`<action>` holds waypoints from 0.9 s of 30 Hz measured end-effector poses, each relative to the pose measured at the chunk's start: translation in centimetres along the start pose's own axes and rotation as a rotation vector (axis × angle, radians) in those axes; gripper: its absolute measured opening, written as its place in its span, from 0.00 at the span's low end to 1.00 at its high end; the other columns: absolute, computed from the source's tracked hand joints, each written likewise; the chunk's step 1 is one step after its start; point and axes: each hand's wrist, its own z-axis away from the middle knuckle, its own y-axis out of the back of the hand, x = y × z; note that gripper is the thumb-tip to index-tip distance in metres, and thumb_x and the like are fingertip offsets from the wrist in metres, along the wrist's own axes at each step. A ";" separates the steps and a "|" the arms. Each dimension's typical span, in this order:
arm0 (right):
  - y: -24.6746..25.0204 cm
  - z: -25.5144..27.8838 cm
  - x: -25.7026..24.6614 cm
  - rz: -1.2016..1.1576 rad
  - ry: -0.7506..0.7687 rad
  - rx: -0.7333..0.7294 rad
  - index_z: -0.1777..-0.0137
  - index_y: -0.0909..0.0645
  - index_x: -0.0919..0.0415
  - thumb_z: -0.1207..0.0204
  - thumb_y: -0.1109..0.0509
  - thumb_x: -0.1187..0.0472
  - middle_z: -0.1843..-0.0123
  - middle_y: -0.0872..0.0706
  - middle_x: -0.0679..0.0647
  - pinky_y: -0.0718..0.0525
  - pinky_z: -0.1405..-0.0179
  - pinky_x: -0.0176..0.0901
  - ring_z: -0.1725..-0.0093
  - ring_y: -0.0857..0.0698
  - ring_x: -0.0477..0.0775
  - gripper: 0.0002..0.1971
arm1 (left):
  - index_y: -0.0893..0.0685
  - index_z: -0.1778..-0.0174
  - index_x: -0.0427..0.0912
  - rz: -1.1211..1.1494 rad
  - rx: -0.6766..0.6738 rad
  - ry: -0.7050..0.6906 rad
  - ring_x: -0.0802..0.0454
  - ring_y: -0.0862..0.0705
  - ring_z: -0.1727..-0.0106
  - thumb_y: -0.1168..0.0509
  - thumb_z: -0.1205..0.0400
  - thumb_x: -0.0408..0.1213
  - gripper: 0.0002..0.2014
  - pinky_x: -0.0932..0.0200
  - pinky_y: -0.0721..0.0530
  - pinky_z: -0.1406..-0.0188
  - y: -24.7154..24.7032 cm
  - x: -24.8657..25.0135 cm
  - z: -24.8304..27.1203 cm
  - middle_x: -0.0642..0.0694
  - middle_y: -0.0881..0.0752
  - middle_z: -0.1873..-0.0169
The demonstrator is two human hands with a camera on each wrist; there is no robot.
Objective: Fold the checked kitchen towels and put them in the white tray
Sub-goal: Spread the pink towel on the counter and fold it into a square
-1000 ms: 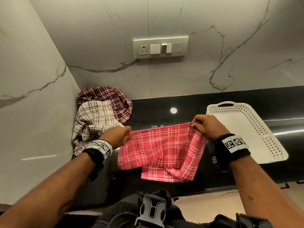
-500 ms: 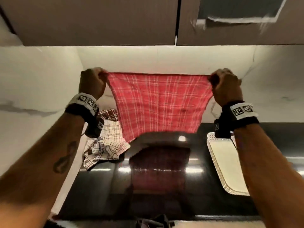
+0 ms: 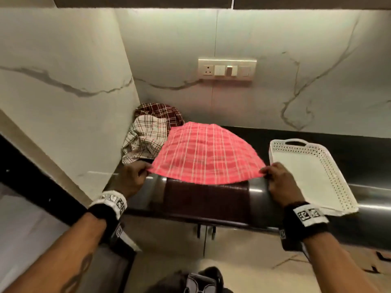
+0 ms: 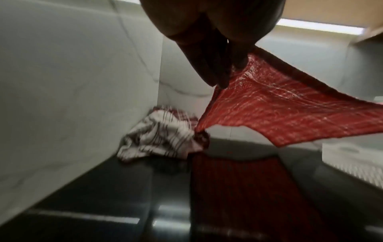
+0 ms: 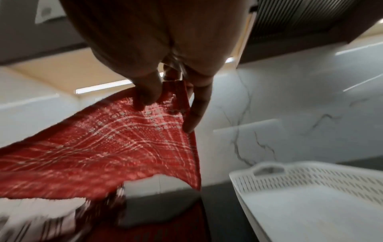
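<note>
A pink-red checked towel (image 3: 206, 154) billows flat in the air just above the black counter (image 3: 359, 166), spread between both hands. My left hand (image 3: 135, 176) pinches its near left corner, and the fingers (image 4: 217, 70) show on the cloth (image 4: 290, 111) in the left wrist view. My right hand (image 3: 277, 178) pinches the near right corner (image 5: 172, 98). A cream checked towel (image 3: 143, 142) and a dark maroon checked towel (image 3: 160, 112) lie crumpled in the back left corner. The white perforated tray (image 3: 342, 182) lies to the right, with nothing in it.
Marble walls close off the counter at the back and left. A switch and socket panel (image 3: 227, 68) sits on the back wall. The counter's front edge (image 3: 190, 218) runs under my wrists, with cupboard fronts below.
Both hands swung the pink towel down from chest height overhead to just above the counter, and it now floats out flat away from me. The grips on the two corners are unchanged.
</note>
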 end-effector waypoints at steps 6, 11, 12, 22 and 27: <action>-4.2 8.6 3.6 0.102 -0.143 -0.328 0.52 0.13 0.60 0.30 0.29 0.77 0.53 0.17 0.55 0.25 0.49 0.41 0.52 0.14 0.63 0.14 | 0.10 0.49 0.55 -0.086 -0.442 0.236 0.53 0.12 0.47 0.30 0.20 0.32 0.11 0.59 0.18 0.44 -4.1 -2.2 7.7 0.52 0.08 0.51; -2.5 12.0 2.3 0.015 -0.275 -0.573 0.57 0.15 0.50 0.20 0.29 0.66 0.56 0.10 0.45 0.19 0.54 0.44 0.54 0.11 0.49 0.09 | 0.13 0.56 0.57 -0.131 -0.647 0.324 0.57 0.11 0.54 0.32 0.18 0.36 0.09 0.57 0.15 0.48 -3.7 -2.8 10.3 0.57 0.09 0.58; -1.9 12.1 2.0 -0.028 -0.316 -0.611 0.56 0.13 0.52 0.20 0.28 0.66 0.57 0.09 0.45 0.16 0.50 0.44 0.54 0.11 0.44 0.08 | 0.13 0.59 0.58 -0.114 -0.682 0.327 0.61 0.11 0.56 0.32 0.18 0.36 0.09 0.57 0.15 0.49 -3.3 -2.8 10.5 0.58 0.09 0.61; 1.8 4.9 -0.2 -0.364 -0.480 -0.524 0.53 0.12 0.59 0.22 0.25 0.63 0.59 0.08 0.57 0.13 0.61 0.43 0.61 0.10 0.53 0.01 | 0.11 0.55 0.45 0.224 -0.606 0.413 0.61 0.12 0.67 0.34 0.15 0.32 0.07 0.64 0.18 0.64 0.3 -2.9 4.7 0.50 0.09 0.67; -4.6 -3.3 2.9 -0.244 -0.506 -0.211 0.49 0.13 0.65 0.20 0.28 0.66 0.56 0.10 0.58 0.15 0.50 0.48 0.56 0.12 0.57 0.04 | 0.14 0.55 0.45 0.101 -0.394 0.420 0.51 0.13 0.62 0.34 0.14 0.38 0.05 0.56 0.19 0.63 -2.8 -6.6 -2.7 0.48 0.12 0.64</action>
